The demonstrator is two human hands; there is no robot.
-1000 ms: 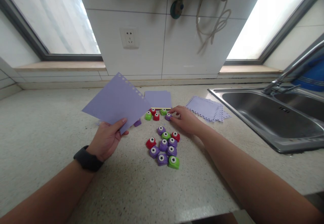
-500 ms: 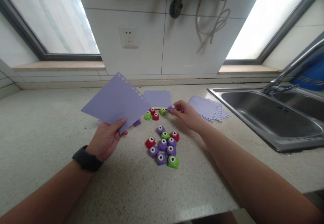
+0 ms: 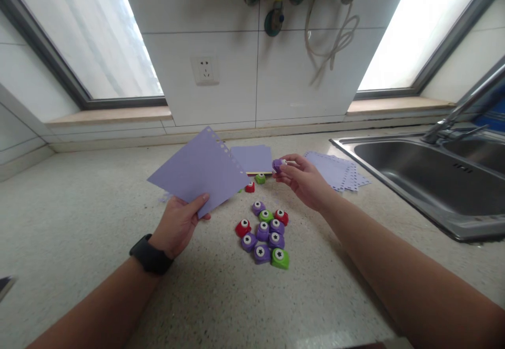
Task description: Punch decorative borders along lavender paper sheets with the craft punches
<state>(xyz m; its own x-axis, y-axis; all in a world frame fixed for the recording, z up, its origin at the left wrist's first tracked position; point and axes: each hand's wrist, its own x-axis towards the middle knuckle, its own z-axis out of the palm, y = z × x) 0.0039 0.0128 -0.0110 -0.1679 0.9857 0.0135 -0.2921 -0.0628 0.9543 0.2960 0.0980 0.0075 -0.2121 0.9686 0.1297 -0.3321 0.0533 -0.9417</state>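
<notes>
Lilac paper sheet (image 3: 199, 173), punched along one edge, is pinched by the left hand (image 3: 179, 225) (thumb on top, wrist bent upward) and held tilted above the speckled counter (image 3: 79, 217). A small purple punch (image 3: 278, 165) is gripped between the curled fingertips of the right hand (image 3: 305, 181), raised just above a cluster of punches (image 3: 265, 233) lying between both hands.

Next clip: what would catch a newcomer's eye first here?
Probably the lilac paper sheet with a punched hole border, held up in the left hand over the speckled stone counter. Next, the small purple plastic craft punch pinched in the right hand, lifted off the counter. Below the hands lies a cluster of red, green and purple punches, with a steel sink at the right.
</notes>
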